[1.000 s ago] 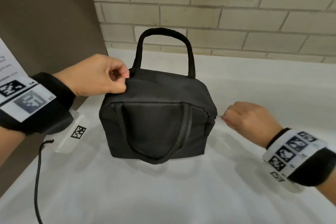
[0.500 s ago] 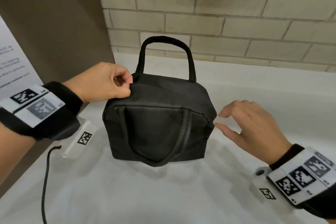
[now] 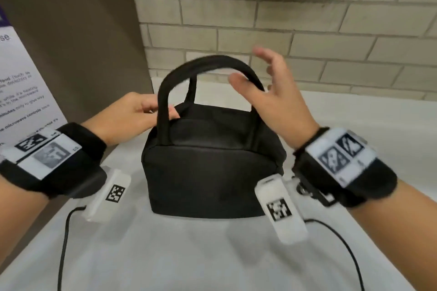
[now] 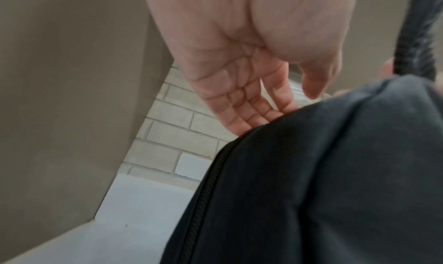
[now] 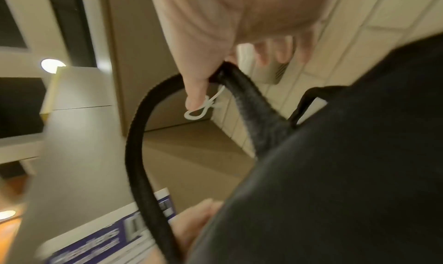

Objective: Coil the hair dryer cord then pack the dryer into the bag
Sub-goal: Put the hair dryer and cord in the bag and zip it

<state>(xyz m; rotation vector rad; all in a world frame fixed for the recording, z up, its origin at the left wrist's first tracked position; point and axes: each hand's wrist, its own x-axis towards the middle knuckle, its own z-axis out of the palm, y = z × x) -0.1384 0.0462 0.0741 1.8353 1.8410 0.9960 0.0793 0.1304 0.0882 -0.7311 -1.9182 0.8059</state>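
White counter: left hand fingers straight on bag; right hand fingers spread.

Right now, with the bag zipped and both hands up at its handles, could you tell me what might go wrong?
1. The right hand is spread, only its thumb hooking the near handle, so that handle could slip off.
2. The left hand merely touches the bag with straight fingers; a pull could tip it.

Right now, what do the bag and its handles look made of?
The bag looks like matte black woven fabric, probably nylon or polyester: soft creases, no shine, and a zipper along its edge. The handles appear to be thicker black webbing with a ribbed weave; the exact fibre can't be told.
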